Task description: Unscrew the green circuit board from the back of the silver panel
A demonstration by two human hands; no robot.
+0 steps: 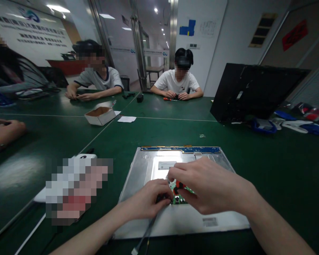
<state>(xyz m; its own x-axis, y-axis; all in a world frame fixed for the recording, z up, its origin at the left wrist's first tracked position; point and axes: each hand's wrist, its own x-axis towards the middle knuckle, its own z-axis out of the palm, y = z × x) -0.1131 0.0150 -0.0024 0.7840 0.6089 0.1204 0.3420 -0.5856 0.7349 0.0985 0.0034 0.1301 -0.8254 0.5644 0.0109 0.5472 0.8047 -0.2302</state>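
Flat on the green table (276, 184), right in front of me, lies a silvery display panel (187, 220), its back turned up. Its long axis appears to run left to right across my body, and the edge with the blue circuit strip (162, 149) points away from me. Both my hands are over its middle, at a green circuit board (179, 200). My right hand (202, 184) pinches a red-and-black object (178, 185) between thumb and fingers, which hide much of it. My left hand (151, 198) is curled at the board's left side, something dark under its fingers; I cannot tell whether it grips that. From beneath this hand a dark cable (148, 230) trails toward me past the panel's near edge, ending in a white connector (134, 251).
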